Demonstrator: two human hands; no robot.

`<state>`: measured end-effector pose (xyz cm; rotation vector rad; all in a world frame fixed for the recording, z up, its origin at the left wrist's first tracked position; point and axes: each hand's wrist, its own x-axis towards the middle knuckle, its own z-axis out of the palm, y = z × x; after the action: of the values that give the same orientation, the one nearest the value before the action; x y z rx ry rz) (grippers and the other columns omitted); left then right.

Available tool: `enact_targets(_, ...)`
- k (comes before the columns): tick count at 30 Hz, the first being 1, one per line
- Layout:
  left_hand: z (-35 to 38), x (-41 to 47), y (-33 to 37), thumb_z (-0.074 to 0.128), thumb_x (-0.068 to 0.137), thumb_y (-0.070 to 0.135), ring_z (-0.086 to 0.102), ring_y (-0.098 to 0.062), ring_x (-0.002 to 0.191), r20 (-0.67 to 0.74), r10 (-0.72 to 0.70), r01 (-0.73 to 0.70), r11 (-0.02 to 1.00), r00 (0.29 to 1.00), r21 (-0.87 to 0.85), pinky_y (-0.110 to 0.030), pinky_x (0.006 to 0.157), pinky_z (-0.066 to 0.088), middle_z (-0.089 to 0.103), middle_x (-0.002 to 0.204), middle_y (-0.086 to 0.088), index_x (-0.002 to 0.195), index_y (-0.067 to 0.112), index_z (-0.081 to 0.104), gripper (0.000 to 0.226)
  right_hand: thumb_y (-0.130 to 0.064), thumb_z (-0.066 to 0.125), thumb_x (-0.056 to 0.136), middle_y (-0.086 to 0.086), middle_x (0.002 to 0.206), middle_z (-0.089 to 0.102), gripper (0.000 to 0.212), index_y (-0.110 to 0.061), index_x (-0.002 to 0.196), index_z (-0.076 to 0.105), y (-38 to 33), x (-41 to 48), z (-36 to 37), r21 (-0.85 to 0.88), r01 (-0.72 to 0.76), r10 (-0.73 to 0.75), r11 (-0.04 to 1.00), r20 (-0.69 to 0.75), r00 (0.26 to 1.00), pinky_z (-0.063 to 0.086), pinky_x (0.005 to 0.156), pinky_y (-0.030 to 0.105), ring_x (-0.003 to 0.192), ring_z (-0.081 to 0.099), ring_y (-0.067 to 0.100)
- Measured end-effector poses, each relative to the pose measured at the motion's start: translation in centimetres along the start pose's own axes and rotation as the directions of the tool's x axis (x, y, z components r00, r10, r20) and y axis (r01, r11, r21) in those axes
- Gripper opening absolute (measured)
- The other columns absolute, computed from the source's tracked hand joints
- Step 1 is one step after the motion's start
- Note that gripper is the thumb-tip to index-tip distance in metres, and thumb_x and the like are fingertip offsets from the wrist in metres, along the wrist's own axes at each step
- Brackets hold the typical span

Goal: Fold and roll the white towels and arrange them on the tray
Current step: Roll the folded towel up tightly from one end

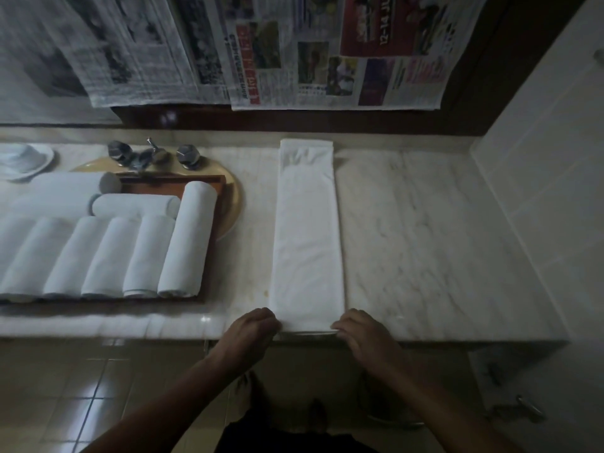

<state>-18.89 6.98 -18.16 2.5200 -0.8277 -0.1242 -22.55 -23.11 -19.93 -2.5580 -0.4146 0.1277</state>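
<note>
Several rolled towels (143, 253) lie side by side on the tray (170, 188) at left. Right of it, the folded towel (307, 230) lies flat on the counter (425, 240), running near to far. My left hand (253, 326) grips its near left corner; my right hand (362, 333) pinches the near right corner.

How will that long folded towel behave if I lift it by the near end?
Likely floppy: the folded towel lies flat and thin with wrinkles at its far end, so it should sag. Its layers may slide apart; the left hand and right hand hold only its near corners.
</note>
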Motion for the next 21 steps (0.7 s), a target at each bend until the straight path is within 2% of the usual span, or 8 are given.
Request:
enact_targets(4, -0.4, 0.1, 0.2, 0.075, 0.091, 0.020, 0.068, -0.013, 0.082, 0.035, -0.254, 0.256, 0.958, 0.967, -0.130, -0.024, 0.070, 0.051, 0.073, 0.092, 0.011, 0.102, 0.026, 0.078, 0.013, -0.017, 0.061, 0.102, -0.007, 0.109, 0.068, 0.022, -0.019, 0.119, 0.075, -0.5, 0.4, -0.9, 0.117, -0.143, 0.138, 0.983, 0.049, 0.989, 0.045, 0.089, 0.013, 0.101, 0.061, 0.007)
enact_targets(7, -1.1, 0.5, 0.8, 0.080, 0.088, 0.023, 0.069, -0.009, 0.067, 0.093, -0.453, 0.458, 0.832, 0.887, -0.314, -0.024, 0.062, 0.053, 0.073, 0.078, 0.017, 0.091, 0.030, 0.070, 0.013, -0.025, 0.068, 0.098, -0.014, 0.106, 0.067, 0.017, -0.032, 0.114, 0.071, -0.9, 0.6, -1.5, 0.228, -0.294, 0.291, 0.928, 0.047, 0.956, 0.049, 0.083, 0.013, 0.095, 0.063, 0.000)
enact_targets(9, -1.2, 0.8, 0.8, 0.083, 0.085, 0.022, 0.067, -0.005, 0.070, 0.083, -0.486, 0.484, 0.812, 0.870, -0.325, -0.021, 0.062, 0.051, 0.072, 0.074, 0.013, 0.084, 0.028, 0.070, 0.014, -0.029, 0.072, 0.096, -0.014, 0.098, 0.065, 0.009, -0.034, 0.103, 0.069, -1.2, 0.7, -1.6, 0.246, -0.335, 0.336, 0.910, 0.037, 0.941, 0.046, 0.075, 0.008, 0.087, 0.063, -0.001)
enact_targets(13, -1.2, 1.7, 0.8, 0.084, 0.085, 0.025, 0.064, 0.001, 0.071, 0.068, -0.509, 0.504, 0.810, 0.858, -0.300, -0.006, 0.059, 0.041, 0.073, 0.078, 0.008, 0.087, 0.025, 0.077, 0.007, -0.028, 0.075, 0.092, -0.014, 0.093, 0.063, 0.007, -0.031, 0.095, 0.069, -1.5, 1.0, -1.1, 0.204, -0.341, 0.347, 0.918, 0.007, 0.938, 0.050, 0.076, 0.016, 0.088, 0.060, 0.003)
enact_targets(15, -0.9, 2.1, 0.8, 0.082, 0.086, 0.025, 0.060, 0.000, 0.075, 0.048, -0.516, 0.509, 0.818, 0.855, -0.269, -0.005, 0.060, 0.039, 0.071, 0.087, 0.006, 0.092, 0.022, 0.079, 0.007, -0.023, 0.073, 0.092, -0.015, 0.093, 0.058, 0.011, -0.031, 0.093, 0.067, -1.7, 1.3, -0.7, 0.171, -0.309, 0.317, 0.935, -0.022, 0.948, 0.048, 0.077, 0.017, 0.090, 0.055, 0.002)
enact_targets(17, -0.6, 2.3, 0.8, 0.080, 0.088, 0.024, 0.057, -0.003, 0.078, 0.017, -0.500, 0.490, 0.841, 0.866, -0.228, -0.012, 0.065, 0.041, 0.064, 0.095, 0.005, 0.097, 0.022, 0.078, 0.010, -0.016, 0.067, 0.094, -0.015, 0.097, 0.053, 0.014, -0.029, 0.094, 0.065, -2.1, 1.5, -0.4, 0.129, -0.252, 0.261, 0.959, -0.057, 0.964, 0.040, 0.077, 0.011, 0.092, 0.051, 0.001)
enact_targets(19, -0.2, 2.1, 0.9, 0.077, 0.089, 0.020, 0.055, -0.008, 0.077, -0.031, -0.385, 0.375, 0.912, 0.922, -0.164, -0.021, 0.068, 0.046, 0.056, 0.097, 0.007, 0.101, 0.023, 0.073, 0.013, -0.009, 0.063, 0.094, -0.013, 0.102, 0.052, 0.018, -0.025, 0.098, 0.067, -2.6, 1.7, -0.2, 0.053, -0.183, 0.187, 0.982, -0.066, 0.980, 0.038, 0.077, 0.011, 0.095, 0.050, 0.003)
enact_targets(21, 0.5, 1.7, 1.1, 0.076, 0.086, 0.011, 0.054, -0.010, 0.077, -0.042, -0.183, 0.181, 0.983, 0.982, -0.044, -0.026, 0.065, 0.050, 0.056, 0.095, 0.006, 0.096, 0.022, 0.071, 0.016, 0.001, 0.063, 0.090, -0.007, 0.105, 0.056, 0.024, -0.020, 0.098, 0.071, -3.0, 1.6, 0.4, 0.005, -0.144, 0.144, 0.990, -0.061, 0.988, 0.048, 0.079, 0.019, 0.098, 0.054, 0.009)
